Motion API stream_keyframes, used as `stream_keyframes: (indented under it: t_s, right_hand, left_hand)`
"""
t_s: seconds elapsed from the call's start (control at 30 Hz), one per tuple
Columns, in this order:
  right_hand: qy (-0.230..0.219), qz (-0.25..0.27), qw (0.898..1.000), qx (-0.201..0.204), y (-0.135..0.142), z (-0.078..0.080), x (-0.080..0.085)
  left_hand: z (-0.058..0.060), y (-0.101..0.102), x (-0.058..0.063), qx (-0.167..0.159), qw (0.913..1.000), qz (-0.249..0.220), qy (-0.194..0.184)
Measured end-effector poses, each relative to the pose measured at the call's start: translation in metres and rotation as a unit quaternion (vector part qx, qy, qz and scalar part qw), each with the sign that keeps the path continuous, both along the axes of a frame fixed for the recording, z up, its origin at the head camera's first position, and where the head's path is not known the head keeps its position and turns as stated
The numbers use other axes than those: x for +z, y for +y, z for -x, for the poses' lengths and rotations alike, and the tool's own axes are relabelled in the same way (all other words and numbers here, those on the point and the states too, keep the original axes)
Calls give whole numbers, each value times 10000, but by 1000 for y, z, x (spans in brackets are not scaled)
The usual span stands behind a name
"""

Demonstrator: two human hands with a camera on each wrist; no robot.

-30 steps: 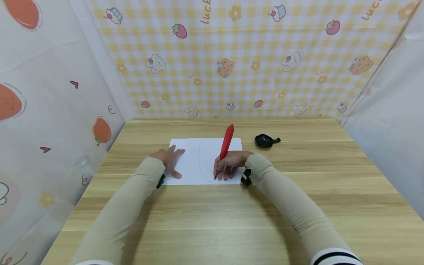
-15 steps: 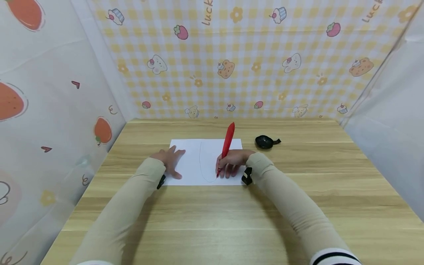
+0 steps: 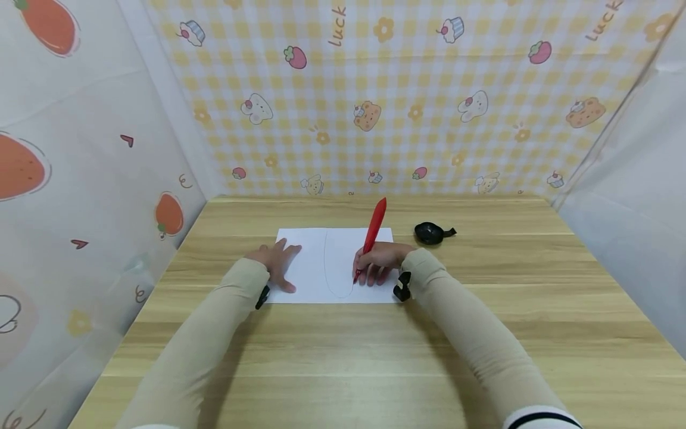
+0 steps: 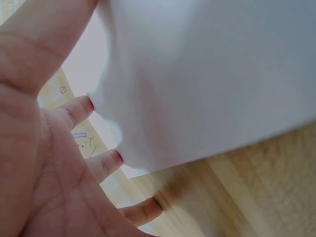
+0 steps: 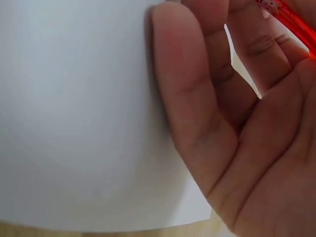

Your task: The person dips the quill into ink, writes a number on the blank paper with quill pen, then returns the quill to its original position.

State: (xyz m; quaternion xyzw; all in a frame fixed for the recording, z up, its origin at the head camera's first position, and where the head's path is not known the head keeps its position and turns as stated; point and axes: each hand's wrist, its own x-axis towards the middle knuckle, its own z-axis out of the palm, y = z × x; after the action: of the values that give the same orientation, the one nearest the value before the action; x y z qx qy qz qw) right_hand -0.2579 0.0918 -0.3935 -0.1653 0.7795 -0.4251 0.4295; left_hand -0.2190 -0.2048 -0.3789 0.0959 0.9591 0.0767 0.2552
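A white sheet of paper (image 3: pixel 308 280) lies on the wooden table in the head view. My right hand (image 3: pixel 383 256) pinches a red pen (image 3: pixel 376 223), its tip down on the sheet. A thin U-shaped line (image 3: pixel 324 262) runs down the paper, curves along the bottom and ends at the tip. Spread over the sheet's left side, my left hand (image 3: pixel 276 262) rests with fingers apart. The left wrist view shows fingertips (image 4: pixel 116 157) on the paper (image 4: pixel 222 89) and one on the table. Only part of the pen (image 5: pixel 296 24) appears in the right wrist view.
Right of the paper sits a small black pan-shaped thing (image 3: pixel 429 233) with a short handle. The table (image 3: pixel 343 369) meets a yellow checked cloth (image 3: pixel 343 143) at the back. Printed white sheeting (image 3: pixel 102 196) stands at the left, pale sheeting (image 3: pixel 638 226) at the right.
My right hand has moved the pen slightly right and away from me, and the line has grown round its bottom curve. My left hand stays in place. The head view has tilted up slightly.
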Motion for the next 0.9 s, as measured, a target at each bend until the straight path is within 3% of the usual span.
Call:
stream_keyframes:
  t_s: [0.9]
  right_hand:
    - [223,143,9985,-480,-1,12,-4]
  left_hand:
    - [0,0,-1,5,10000,-65,-20]
